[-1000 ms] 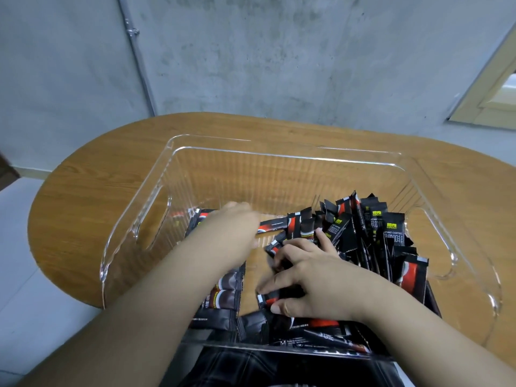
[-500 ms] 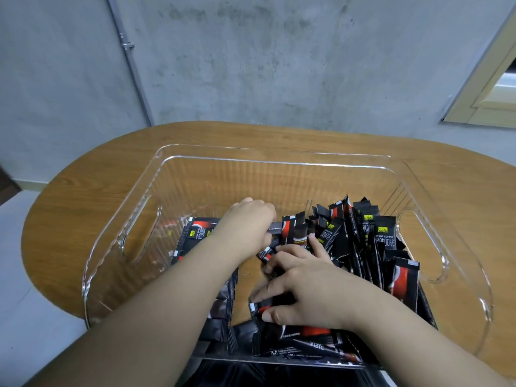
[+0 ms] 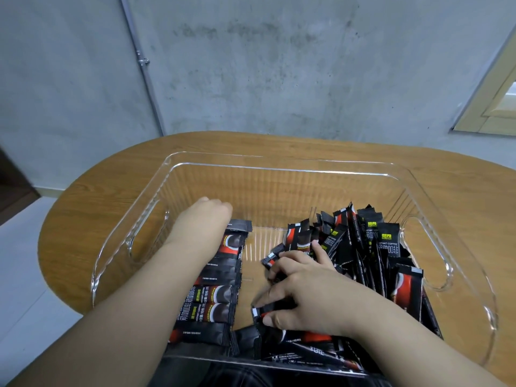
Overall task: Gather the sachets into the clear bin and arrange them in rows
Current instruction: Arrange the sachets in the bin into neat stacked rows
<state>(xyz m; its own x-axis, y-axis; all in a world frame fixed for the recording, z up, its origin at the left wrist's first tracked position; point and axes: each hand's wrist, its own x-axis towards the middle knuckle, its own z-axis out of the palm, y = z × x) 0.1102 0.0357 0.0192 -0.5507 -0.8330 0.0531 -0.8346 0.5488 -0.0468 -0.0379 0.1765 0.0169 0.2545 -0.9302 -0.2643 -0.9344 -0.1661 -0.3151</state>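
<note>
At centre frame, inside the clear bin [image 3: 279, 170] on the wooden table [image 3: 92, 196], we build a flat row of sachets [image 3: 220, 277] at lower left while a loose pile [image 3: 363, 247] crowds the right. Our left hand [image 3: 206, 216] sits at the row's far end; whether it grips anything we cannot tell. Our right hand [image 3: 304, 291] clutches a few sachets from the pile. To do this well, we should lay each one parallel, edges flush, starting the next row in the bare middle strip.
</note>
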